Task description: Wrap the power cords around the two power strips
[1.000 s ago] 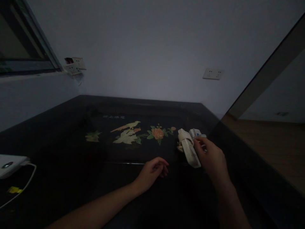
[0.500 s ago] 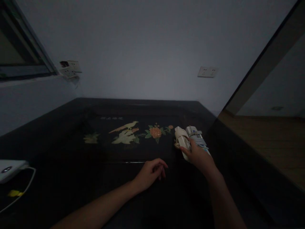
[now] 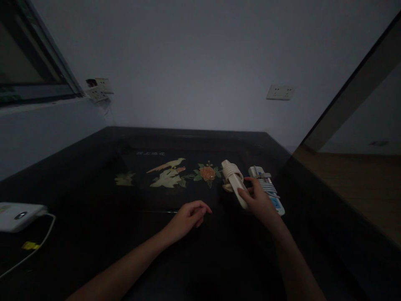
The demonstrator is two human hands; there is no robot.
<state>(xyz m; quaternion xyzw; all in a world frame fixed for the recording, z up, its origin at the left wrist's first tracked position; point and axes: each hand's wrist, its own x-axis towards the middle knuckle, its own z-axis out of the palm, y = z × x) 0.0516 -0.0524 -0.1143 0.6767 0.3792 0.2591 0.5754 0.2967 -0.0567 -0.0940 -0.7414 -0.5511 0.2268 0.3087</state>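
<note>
A white power strip [image 3: 235,184], its cord wound around one end, is gripped by my right hand [image 3: 255,195] between thumb and fingers. Its plug seems to lie at the left side of the coil. To the right of that hand, a second white power strip [image 3: 277,204] with a wound cord and a blue patch rests on the dark table; my wrist lies close beside it. My left hand [image 3: 189,217] lies on the table near the front of the inlaid panel, with loosely curled fingers and nothing visible in them.
The dark table [image 3: 188,259] carries an inlaid bird and flower picture [image 3: 169,177]. At the left is a white device [image 3: 21,216] with a white cable [image 3: 46,234] and a yellow tag [image 3: 30,245]. Wall sockets [image 3: 280,92] are behind, a window [image 3: 31,54] at upper left.
My right hand has shifted the held power strip leftward, away from the second one, which stays behind. The left hand has moved slightly left. The view has shifted a little.
</note>
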